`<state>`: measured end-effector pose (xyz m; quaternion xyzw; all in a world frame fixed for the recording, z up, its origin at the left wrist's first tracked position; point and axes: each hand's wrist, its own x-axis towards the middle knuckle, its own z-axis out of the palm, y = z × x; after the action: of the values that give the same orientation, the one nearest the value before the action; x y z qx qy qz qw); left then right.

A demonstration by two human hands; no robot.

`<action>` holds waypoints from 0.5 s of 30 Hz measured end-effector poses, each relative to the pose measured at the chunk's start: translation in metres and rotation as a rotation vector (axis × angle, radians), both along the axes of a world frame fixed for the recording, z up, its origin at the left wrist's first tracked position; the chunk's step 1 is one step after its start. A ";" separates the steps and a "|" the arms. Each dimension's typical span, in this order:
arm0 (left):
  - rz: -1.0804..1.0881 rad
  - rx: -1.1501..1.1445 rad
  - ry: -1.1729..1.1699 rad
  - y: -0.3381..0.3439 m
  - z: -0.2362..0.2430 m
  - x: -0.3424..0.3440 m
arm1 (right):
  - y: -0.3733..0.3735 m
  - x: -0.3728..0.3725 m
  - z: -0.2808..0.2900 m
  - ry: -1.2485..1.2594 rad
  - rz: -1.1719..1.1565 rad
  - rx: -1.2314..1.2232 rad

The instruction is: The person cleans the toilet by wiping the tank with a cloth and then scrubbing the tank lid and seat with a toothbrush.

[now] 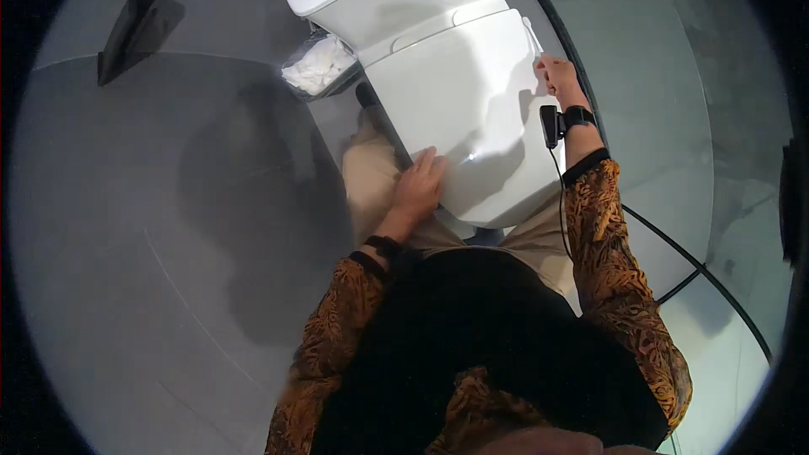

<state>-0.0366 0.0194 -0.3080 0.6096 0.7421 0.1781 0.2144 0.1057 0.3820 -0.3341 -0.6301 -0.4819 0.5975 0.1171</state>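
Patterned sleeves frame the view; past them the left hand (419, 183) lies flat, fingers apart, on the near left edge of the closed white toilet lid (462, 105), while the right hand (557, 76) is clamped on a slim white brush (533, 38) at the lid's right rim. Steadying the lid and keeping strokes short along the edge seems wise. Around it: grey tiled floor (152, 227), a waste bin of crumpled paper (318, 67), a glass partition (657, 76).

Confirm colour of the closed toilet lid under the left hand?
White, glossy closed toilet lid; left hand rests flat on its front edge. Head view shows it best.
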 end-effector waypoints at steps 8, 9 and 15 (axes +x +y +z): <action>0.019 -0.022 0.000 0.009 0.008 0.002 | -0.050 -0.012 -0.010 0.242 0.251 -0.162; 0.020 -0.016 0.009 0.012 0.007 0.002 | -0.059 -0.016 -0.010 0.271 0.272 -0.183; 0.035 -0.129 -0.032 0.013 0.006 -0.009 | -0.098 -0.013 -0.010 0.239 0.361 -0.246</action>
<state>-0.0453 0.0327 -0.3019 0.5783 0.7592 0.1436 0.2619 0.0928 0.2844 -0.3443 -0.4682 -0.4932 0.7331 -0.0128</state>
